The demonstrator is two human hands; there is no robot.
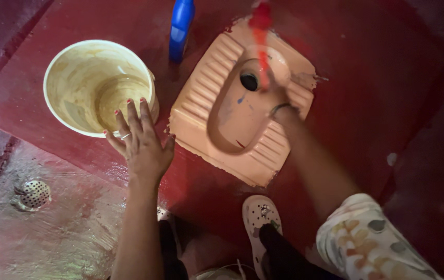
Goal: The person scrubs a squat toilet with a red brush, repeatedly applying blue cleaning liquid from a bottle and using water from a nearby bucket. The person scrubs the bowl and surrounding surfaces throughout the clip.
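Scrubbing blurs my right hand (pixel 279 106); I cannot tell its grip on the red brush (pixel 261 41). My left hand (pixel 141 140), fingers spread, hovers beside the bucket (pixel 61 62); a wet-floor slip could tip it.

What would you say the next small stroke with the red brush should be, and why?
Probably draw the red brush, blurred in the right hand, back from the drain hole along the squat pan basin, where blue and red streaks show. The left hand hovers open by the bucket.

My left hand (pixel 141 148): red nail polish, thin ring. Right hand (pixel 279 106): dark wrist bangle, spotted pale sleeve (pixel 367 243). Dark trousers, perforated cream clogs (pixel 259 218) nr the squat pan (pixel 242 109).
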